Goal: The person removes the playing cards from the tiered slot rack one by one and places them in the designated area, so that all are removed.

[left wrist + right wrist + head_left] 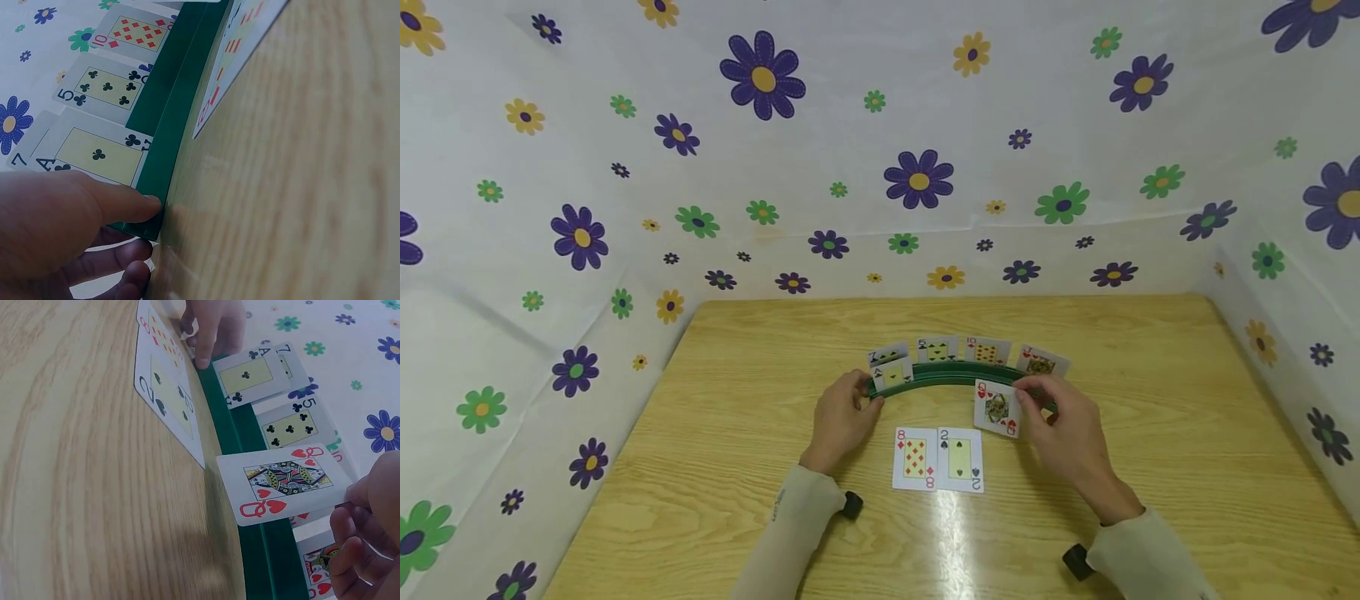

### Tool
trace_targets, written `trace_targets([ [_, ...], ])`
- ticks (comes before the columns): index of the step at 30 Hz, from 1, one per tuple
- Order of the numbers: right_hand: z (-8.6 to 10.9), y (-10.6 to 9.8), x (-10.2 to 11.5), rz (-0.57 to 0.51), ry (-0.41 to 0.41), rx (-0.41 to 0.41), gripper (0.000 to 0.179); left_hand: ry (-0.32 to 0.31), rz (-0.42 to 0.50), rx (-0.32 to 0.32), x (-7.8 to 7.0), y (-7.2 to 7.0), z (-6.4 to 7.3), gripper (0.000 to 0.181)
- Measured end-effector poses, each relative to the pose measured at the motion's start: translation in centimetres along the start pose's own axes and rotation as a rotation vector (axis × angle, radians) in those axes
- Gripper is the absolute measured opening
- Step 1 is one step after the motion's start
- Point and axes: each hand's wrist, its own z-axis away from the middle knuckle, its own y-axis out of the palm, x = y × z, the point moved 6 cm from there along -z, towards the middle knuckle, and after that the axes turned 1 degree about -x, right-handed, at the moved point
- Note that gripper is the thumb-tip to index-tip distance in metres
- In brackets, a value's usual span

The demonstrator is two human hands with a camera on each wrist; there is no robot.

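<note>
My left hand (841,423) grips the left end of a curved green card holder (178,94), thumb on its front side and fingers behind. With my right hand (1070,427) I pinch a queen of hearts (284,482) by an upper corner; the card tilts in front of the holder, its face toward me. Standing in the holder's back row are a seven (887,353), a five of clubs (937,349), a ten of diamonds (987,350) and a red jack (1039,363). An ace of clubs (247,376) stands in the front row, partly covering the seven.
An eight of diamonds (914,460) and a two of spades (960,461) lie face up side by side, nearer me than the holder. The wooden table (715,467) is bounded by a white flowered cloth (842,150) at the back and sides.
</note>
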Motion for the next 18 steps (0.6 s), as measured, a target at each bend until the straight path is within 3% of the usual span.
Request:
trace_targets([
  [6, 0.5, -0.2, -0.6, 0.013, 0.039, -0.004, 0.012, 0.008, 0.000, -0.005, 0.0, -0.1, 0.0, 0.023],
  [18, 1.9, 0.9, -2.9, 0.092, 0.241, 0.169, 0.013, -0.021, 0.003, 0.005, 0.2, 0.0, 0.0, 0.026],
])
